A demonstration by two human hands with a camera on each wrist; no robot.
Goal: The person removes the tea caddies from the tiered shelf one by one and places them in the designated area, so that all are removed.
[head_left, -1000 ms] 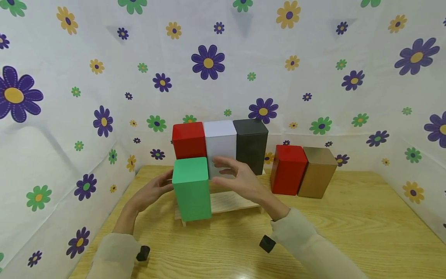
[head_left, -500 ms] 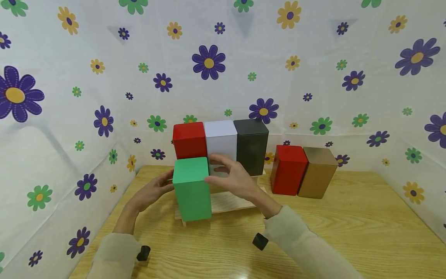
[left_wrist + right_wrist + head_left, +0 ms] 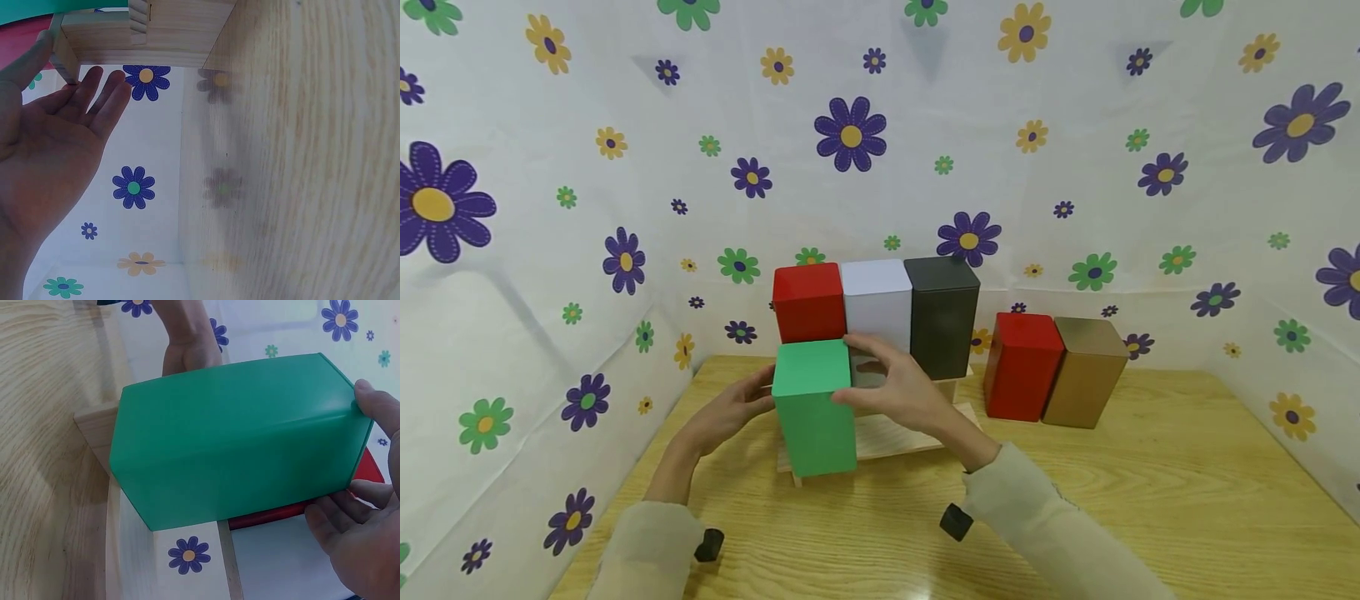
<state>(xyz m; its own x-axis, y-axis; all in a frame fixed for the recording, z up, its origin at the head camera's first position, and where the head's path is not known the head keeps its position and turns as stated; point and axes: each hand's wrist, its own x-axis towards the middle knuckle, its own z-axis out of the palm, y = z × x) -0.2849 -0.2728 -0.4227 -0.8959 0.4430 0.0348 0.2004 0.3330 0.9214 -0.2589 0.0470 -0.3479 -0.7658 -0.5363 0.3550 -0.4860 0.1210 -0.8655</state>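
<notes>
A tall green box [image 3: 814,408] stands upright on the lower step of a small wooden rack [image 3: 898,435], at its left end. My left hand [image 3: 722,417] is at the box's left side, fingers extended; in the left wrist view the palm [image 3: 56,156] shows, with fingertips by the rack's edge. With the thumb on the front edge and the index finger at the back corner, my right hand [image 3: 902,392] holds the top right of the green box. Behind, on the upper step, stand a red box [image 3: 808,302], a white box [image 3: 877,304] and a black box [image 3: 942,321].
To the right of the rack, another red box [image 3: 1021,367] and a gold box [image 3: 1084,372] stand side by side on the wooden table [image 3: 1112,500]. Flower-printed white cloth [image 3: 1060,125] hangs behind and along both sides.
My right hand has moved left from in front of the white box onto the green box's right edges. The left hand and the boxes have stayed in place.
</notes>
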